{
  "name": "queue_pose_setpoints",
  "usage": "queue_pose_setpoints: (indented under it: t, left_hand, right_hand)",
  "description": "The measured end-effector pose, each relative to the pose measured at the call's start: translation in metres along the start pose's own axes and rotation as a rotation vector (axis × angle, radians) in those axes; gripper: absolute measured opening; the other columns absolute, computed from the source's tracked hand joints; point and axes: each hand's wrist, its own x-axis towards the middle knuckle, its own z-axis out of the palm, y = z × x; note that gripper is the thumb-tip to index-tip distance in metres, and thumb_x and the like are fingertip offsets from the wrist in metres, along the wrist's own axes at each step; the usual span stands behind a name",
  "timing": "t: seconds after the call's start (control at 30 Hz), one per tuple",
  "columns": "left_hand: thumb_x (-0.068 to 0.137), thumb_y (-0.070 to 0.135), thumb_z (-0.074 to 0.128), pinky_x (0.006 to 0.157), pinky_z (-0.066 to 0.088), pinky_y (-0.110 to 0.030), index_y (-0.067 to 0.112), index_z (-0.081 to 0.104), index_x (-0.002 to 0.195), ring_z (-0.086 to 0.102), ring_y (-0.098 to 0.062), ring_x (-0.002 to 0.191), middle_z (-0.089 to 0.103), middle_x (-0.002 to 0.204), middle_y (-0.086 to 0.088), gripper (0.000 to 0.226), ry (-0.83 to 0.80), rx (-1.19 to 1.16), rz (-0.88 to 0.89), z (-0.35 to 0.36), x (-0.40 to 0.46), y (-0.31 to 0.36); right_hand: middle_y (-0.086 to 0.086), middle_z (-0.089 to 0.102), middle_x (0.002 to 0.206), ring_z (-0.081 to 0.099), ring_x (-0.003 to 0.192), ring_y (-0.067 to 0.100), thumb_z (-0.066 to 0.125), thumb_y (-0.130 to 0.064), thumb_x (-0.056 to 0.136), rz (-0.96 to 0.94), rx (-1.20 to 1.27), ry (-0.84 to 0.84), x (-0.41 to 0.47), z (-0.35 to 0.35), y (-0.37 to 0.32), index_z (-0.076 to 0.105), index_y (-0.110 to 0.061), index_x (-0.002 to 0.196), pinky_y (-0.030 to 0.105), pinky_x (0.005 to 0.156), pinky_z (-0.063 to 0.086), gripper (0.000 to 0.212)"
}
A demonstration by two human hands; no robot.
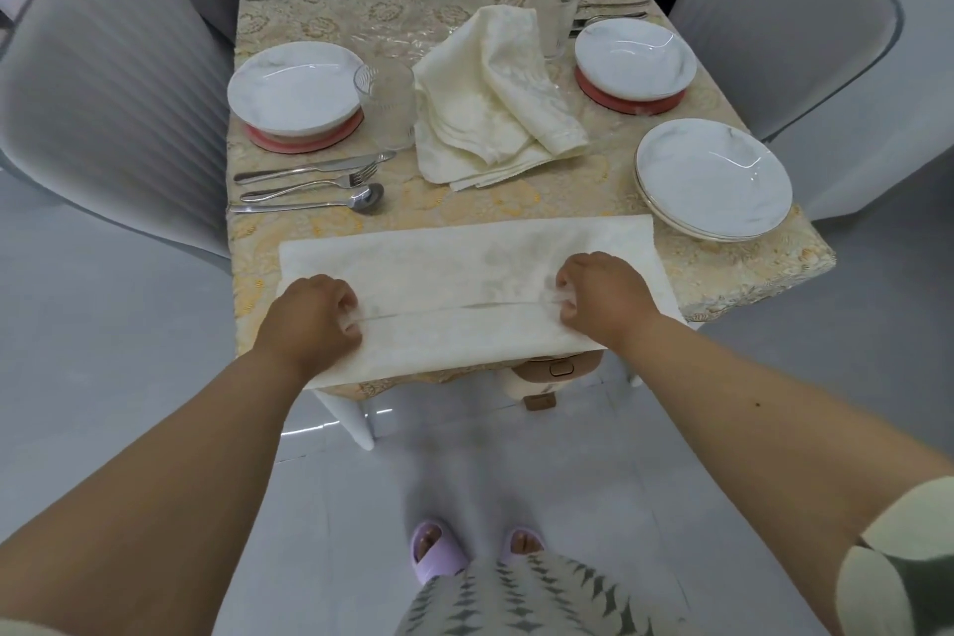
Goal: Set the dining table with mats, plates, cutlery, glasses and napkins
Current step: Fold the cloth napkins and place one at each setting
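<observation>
- napkin [464, 269]: a cream cloth spread flat across the near end of the dining table [774, 269], its near edge hanging just over the table's lip.
- left hand [315, 313]: fingers curled, pinching the cloth at the left end of a crease that runs across it.
- right hand [599, 297]: fingers curled the same way, pinching the right end of that crease; the cloth is drawn taut between the two hands.
- step in hand: folding this napkin lengthwise (mats, plates and cutlery already look laid at several seats, so the napkins seem to be a late step).
- napkin pile [490, 103]: more cream cloths lie loosely heaped in the middle of the table, between the left plate [294, 85] on its pink mat [304, 140] and the right plate [635, 54], with a glass [387, 103] just beside them.
- stacked plates [712, 178]: on the near right corner with no mat showing under them, so that seat looks unfinished.
- next move: probably both hands carry the pinched fold over together, keeping the edges level, then press it flat; uneven pull would skew the fold or drag the cloth off the edge.
</observation>
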Motion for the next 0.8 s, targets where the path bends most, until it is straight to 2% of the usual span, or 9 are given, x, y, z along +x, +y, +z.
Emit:
queue_pose_setpoints:
  t: [0.07, 0.13, 0.2, 0.27, 0.37, 0.47, 0.57, 0.67, 0.8]
  left_hand:
    - [0.074, 0.008, 0.067, 0.067, 0.042, -0.031, 0.010, 0.067, 0.092, 0.054, -0.028, 0.088, 0.061, 0.090, -0.007, 0.018, 0.032, 0.063, 0.023, 0.001, 0.001, 0.002]
    - [0.077, 0.005, 0.062, 0.062, 0.037, -0.030, 0.006, 0.067, 0.085, 0.055, -0.031, 0.082, 0.059, 0.083, -0.010, 0.009, 0.061, 0.118, 0.020, 0.001, 0.003, 0.004]
    - [0.081, 0.005, 0.059, 0.060, 0.036, -0.030, 0.003, 0.068, 0.081, 0.054, -0.029, 0.074, 0.057, 0.077, -0.010, 0.009, 0.075, 0.115, 0.008, 0.001, 0.006, 0.004]
    - [0.083, 0.006, 0.059, 0.060, 0.034, -0.029, 0.003, 0.070, 0.084, 0.050, -0.024, 0.072, 0.057, 0.078, -0.007, 0.011, 0.074, 0.075, 0.015, -0.003, 0.005, 0.004]
    - [0.084, 0.006, 0.063, 0.066, 0.041, -0.032, 0.005, 0.071, 0.088, 0.057, -0.025, 0.081, 0.064, 0.087, -0.007, 0.009, 0.089, -0.002, 0.070, -0.018, -0.005, 0.008]
    - [0.079, 0.006, 0.069, 0.066, 0.046, -0.032, 0.009, 0.072, 0.081, 0.061, -0.023, 0.076, 0.067, 0.081, -0.004, 0.005, 0.129, -0.034, 0.158, -0.036, -0.026, 0.012]
    - [0.074, 0.008, 0.072, 0.061, 0.045, -0.028, 0.015, 0.072, 0.074, 0.060, -0.018, 0.069, 0.065, 0.073, 0.003, 0.007, 0.054, 0.020, 0.215, -0.042, -0.045, 0.012]
    - [0.074, 0.012, 0.068, 0.061, 0.044, -0.026, 0.018, 0.070, 0.073, 0.058, -0.016, 0.070, 0.061, 0.073, 0.008, 0.007, -0.053, 0.067, 0.187, -0.037, -0.055, 0.013]
    - [0.076, 0.013, 0.065, 0.063, 0.043, -0.026, 0.020, 0.068, 0.076, 0.056, -0.015, 0.075, 0.059, 0.077, 0.009, 0.007, -0.167, 0.111, 0.132, -0.027, -0.057, 0.014]
  right_hand:
    - [0.005, 0.063, 0.099, 0.056, 0.093, 0.027, 0.057, -0.014, 0.080, -0.017, -0.073, -0.005, 0.003, -0.001, -0.005, 0.065, -0.010, 0.100, 0.031, 0.072, 0.042, 0.022]
    - [0.006, 0.059, 0.085, 0.056, 0.084, 0.027, 0.055, -0.012, 0.082, -0.011, -0.116, -0.011, 0.007, 0.000, -0.008, 0.062, -0.008, 0.083, 0.031, 0.064, 0.043, 0.008]
    - [0.005, 0.053, 0.073, 0.053, 0.073, 0.026, 0.052, -0.010, 0.083, 0.011, -0.081, 0.001, 0.009, -0.001, -0.007, 0.056, -0.010, 0.069, 0.030, 0.058, 0.040, 0.015]
    - [0.006, 0.061, 0.077, 0.056, 0.073, 0.025, 0.051, -0.010, 0.085, 0.026, 0.041, 0.005, 0.010, -0.005, -0.001, 0.064, -0.010, 0.072, 0.029, 0.059, 0.040, 0.019]
    - [0.002, 0.070, 0.094, 0.062, 0.086, 0.022, 0.059, -0.012, 0.088, -0.034, 0.206, 0.049, 0.003, -0.019, 0.008, 0.074, -0.012, 0.091, 0.030, 0.072, 0.045, 0.015]
    - [-0.001, 0.072, 0.093, 0.063, 0.085, 0.016, 0.066, -0.009, 0.083, -0.090, 0.288, 0.136, -0.015, -0.034, 0.012, 0.074, -0.012, 0.087, 0.025, 0.073, 0.042, 0.009]
    - [-0.002, 0.072, 0.086, 0.064, 0.081, 0.017, 0.069, -0.004, 0.074, -0.129, 0.307, 0.130, -0.031, -0.036, 0.014, 0.073, -0.012, 0.077, 0.028, 0.071, 0.049, 0.009]
    - [-0.003, 0.070, 0.080, 0.064, 0.077, 0.020, 0.066, -0.002, 0.068, -0.195, 0.245, 0.050, -0.037, -0.028, 0.018, 0.070, -0.013, 0.070, 0.028, 0.068, 0.050, 0.012]
    - [-0.005, 0.068, 0.080, 0.061, 0.078, 0.018, 0.063, -0.005, 0.068, -0.206, 0.187, -0.068, -0.034, -0.017, 0.017, 0.066, -0.016, 0.068, 0.027, 0.067, 0.048, 0.011]
